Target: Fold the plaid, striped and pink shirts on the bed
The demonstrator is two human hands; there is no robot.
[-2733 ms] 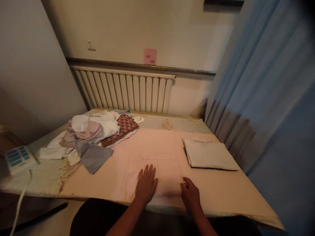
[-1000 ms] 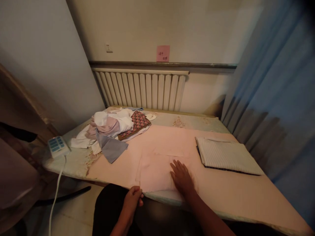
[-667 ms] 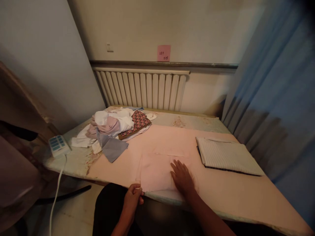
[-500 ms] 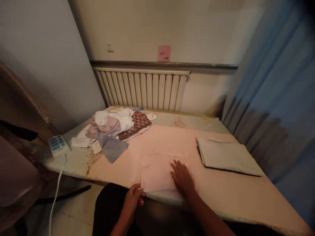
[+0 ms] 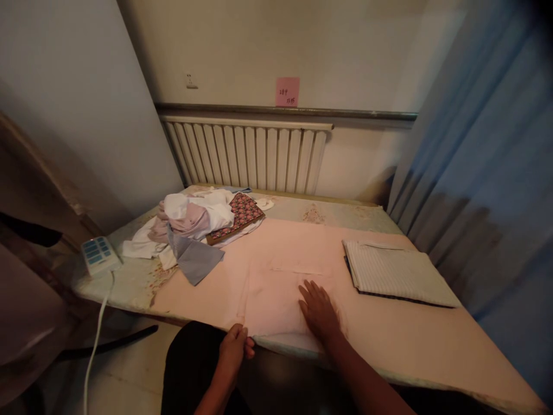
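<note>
A pale pink cloth [image 5: 270, 297] lies flat near the front edge of a table covered with a pink sheet [image 5: 389, 328]. My right hand [image 5: 318, 312] rests flat on it, fingers stretched out. My left hand [image 5: 234, 344] is at the table's front edge, fingers pinched on the cloth's near left corner.
A heap of white, pink and grey clothes [image 5: 186, 227] with a patterned piece [image 5: 235, 215] sits at the back left. A folded striped cloth [image 5: 395, 272] lies at the right. A white power strip [image 5: 97, 253] with cord is on the left corner. Radiator [image 5: 248, 154] behind, blue curtain [image 5: 484, 173] right.
Earlier both hands lay on the cloth. Since then my left hand has dropped to the front edge and pinched the cloth's corner; over the last second hardly anything moved.
</note>
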